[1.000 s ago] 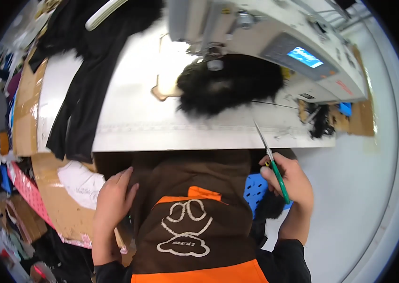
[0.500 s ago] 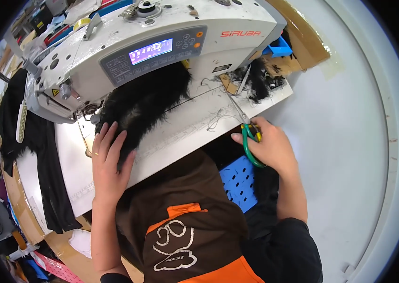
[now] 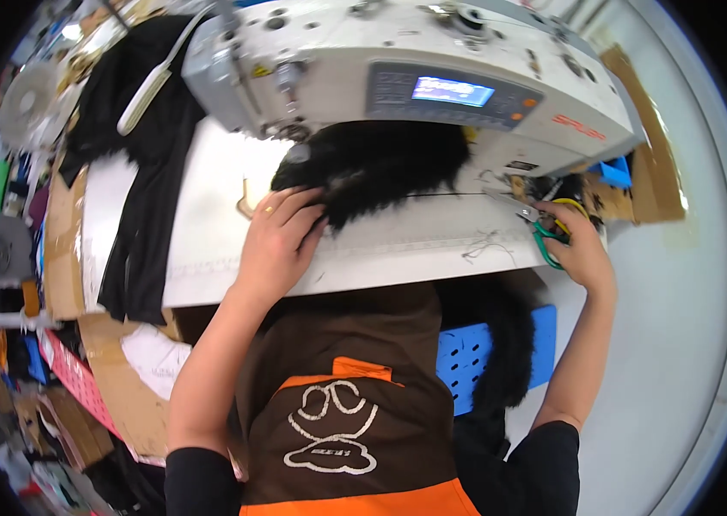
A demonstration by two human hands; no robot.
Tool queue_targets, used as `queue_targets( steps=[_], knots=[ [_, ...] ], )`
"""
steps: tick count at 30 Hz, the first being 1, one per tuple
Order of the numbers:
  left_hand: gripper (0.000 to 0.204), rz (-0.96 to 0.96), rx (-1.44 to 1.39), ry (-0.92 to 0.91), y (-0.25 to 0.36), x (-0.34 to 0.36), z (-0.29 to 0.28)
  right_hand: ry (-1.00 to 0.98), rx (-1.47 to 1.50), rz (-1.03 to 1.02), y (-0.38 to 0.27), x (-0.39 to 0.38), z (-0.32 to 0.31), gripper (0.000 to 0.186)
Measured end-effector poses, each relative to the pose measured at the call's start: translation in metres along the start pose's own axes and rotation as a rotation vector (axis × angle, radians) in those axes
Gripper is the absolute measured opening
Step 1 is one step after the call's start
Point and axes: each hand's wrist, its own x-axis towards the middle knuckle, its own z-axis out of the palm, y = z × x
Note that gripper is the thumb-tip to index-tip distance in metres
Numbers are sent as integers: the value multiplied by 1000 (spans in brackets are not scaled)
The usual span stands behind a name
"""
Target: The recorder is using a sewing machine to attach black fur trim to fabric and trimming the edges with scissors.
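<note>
A black furry fabric piece lies on the white table under the arm of a white sewing machine. My left hand rests flat on the near edge of the fur, fingers spread. At the table's right end my right hand grips green-handled scissors, their blades pointing left toward the machine's base. Loose thread bits lie on the table between my hands.
Black cloth drapes over the table's left end. A blue perforated crate holding more black fur stands below the table on my right. Cardboard and clutter fill the floor at left. Brown cardboard sits beyond the machine's right end.
The view has swung. My left hand still presses the black fur. My right hand with the scissors has moved away from the fur to the table's right end.
</note>
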Motion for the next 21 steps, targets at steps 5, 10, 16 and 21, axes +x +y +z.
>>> queue_targets(
  steps=[5,10,16,21],
  knots=[
    [17,27,7,47,-1,0,3,46,-115,-75,4,17,-1,58],
    [16,63,79,105,2,-2,-2,308,-411,-187,-32,8,22,51],
    [15,-68,-71,165,-3,-12,6,99,130,-76,-162,28,90,50],
    [21,-53,-269,14,23,-2,38,351,-204,-197,-141,119,133,53]
  ],
)
